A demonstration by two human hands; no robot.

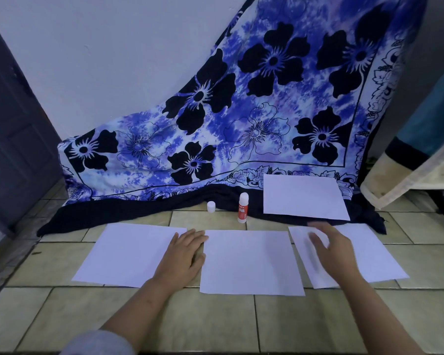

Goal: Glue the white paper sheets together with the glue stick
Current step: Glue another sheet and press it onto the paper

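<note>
Four sheets point(128, 254) point(249, 262) point(374, 252) point(302, 196), one stick point(243, 208), one cap point(211, 207)

Tiled floor point(62, 316), three white sheets point(251, 262) in a row, upright glue stick point(242, 208), white cap point(211, 207), cloth hem point(113, 213)

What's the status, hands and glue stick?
Left hand flat on left sheet. Right hand open over right sheet. Glue stick upright, untouched. Nothing blocking it.

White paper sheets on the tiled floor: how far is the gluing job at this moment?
Done: four white paper sheets lie spread out, and the red-and-white glue stick stands upright beside a small white cap. In hand: the left hand rests flat at the left sheet's edge; the right hand, blurred, hovers over the right sheet. Left: no sheets look joined yet, so gluing and pressing remain.
</note>
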